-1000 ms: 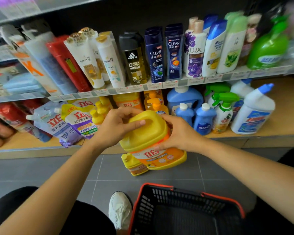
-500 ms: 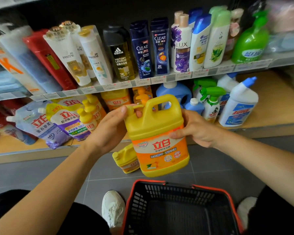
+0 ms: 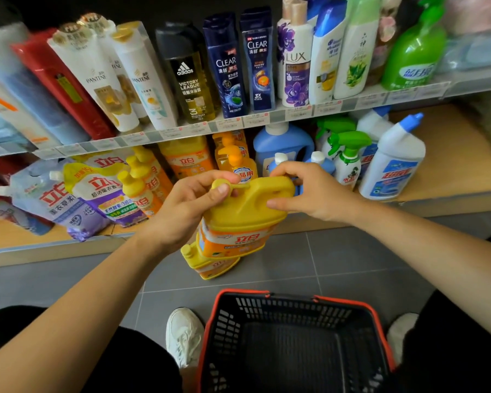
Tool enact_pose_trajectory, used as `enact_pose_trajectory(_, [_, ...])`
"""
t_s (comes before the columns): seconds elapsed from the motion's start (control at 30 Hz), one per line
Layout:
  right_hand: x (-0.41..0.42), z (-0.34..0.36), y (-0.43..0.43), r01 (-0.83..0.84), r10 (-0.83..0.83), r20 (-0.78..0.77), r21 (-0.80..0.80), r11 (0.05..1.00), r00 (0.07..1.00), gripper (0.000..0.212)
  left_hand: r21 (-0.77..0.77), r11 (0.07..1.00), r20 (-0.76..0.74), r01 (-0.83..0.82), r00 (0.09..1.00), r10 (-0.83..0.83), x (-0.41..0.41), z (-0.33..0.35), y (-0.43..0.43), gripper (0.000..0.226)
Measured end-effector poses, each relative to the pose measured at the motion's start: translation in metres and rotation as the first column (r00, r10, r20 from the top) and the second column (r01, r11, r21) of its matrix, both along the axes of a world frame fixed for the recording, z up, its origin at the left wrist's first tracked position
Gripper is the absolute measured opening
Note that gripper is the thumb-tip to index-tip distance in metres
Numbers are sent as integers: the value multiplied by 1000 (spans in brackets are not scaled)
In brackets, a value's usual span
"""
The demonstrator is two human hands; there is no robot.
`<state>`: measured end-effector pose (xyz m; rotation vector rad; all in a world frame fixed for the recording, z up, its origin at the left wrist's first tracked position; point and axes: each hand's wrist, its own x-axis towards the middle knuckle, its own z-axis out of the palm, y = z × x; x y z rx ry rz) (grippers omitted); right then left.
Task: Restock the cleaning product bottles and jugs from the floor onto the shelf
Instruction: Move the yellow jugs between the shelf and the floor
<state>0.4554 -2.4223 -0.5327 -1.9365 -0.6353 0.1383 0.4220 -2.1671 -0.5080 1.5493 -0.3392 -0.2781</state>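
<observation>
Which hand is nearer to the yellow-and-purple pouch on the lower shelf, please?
Left. The left hand, gripping the yellow jug at its cap, is just right of the pouch; the right hand holds the jug farther right.

The held jug (image 3: 247, 211) hangs between the left hand (image 3: 187, 208) and right hand (image 3: 309, 191), before the lower shelf (image 3: 451, 154). Below it a second jug (image 3: 210, 263) stands on the floor (image 3: 352, 265), perhaps touching. The basket (image 3: 295, 296) sits nearest. Pouches (image 3: 97, 194) lie shelf-left, spray bottles (image 3: 349, 157) shelf-right.

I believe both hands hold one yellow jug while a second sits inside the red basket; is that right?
No: the head view shows the second jug on the floor beyond the red basket, not inside it. The left hand and right hand do hold the first jug.
</observation>
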Motion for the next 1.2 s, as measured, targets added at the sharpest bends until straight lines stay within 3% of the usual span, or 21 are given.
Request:
enact_pose_trajectory(0.23, [-4, -1, 15, -60, 58, -15, -347, 936, 998, 23, 101, 991, 22, -87, 996, 86, -6, -26, -9, 10])
enact_pose_trajectory(0.37, [-5, 0, 14, -97, 92, -31, -395, 913, 995, 28, 126, 990, 16, -64, 998, 63, -8, -35, -13, 8])
enact_pose_trajectory(0.5, [-8, 0, 15, -62, 84, 28, -464, 884, 996, 53, 218, 976, 106, -22, 994, -1, -9, -37, -22, 7])
enact_pose_trajectory(0.63, [-8, 5, 8, -34, 58, 42, -444, 895, 997, 55, 319, 946, 222, -64, 975, -9, -6, -35, -25, 15])
enact_pose_trajectory(0.8, [-15, 5, 1, -17, 82, 94, -553, 833, 992, 58, 459, 883, 310, -96, 949, -58, -11, -47, -34, 14])
enact_pose_trajectory(0.87, [-18, 4, 1, -15, 89, 99, -581, 814, 991, 57, 458, 885, 294, -83, 954, -62, -12, -50, -37, 12])
enact_pose_trajectory(1.03, [-22, 5, 0, -1, 116, 145, -620, 785, 983, 57, 281, 959, 52, -26, 999, 11, -15, -50, -45, 8])
enact_pose_trajectory(1.2, [-23, 2, 1, -19, 121, 128, -608, 794, 984, 53, 355, 935, 154, 6, 986, -65, -16, -51, -41, 10])
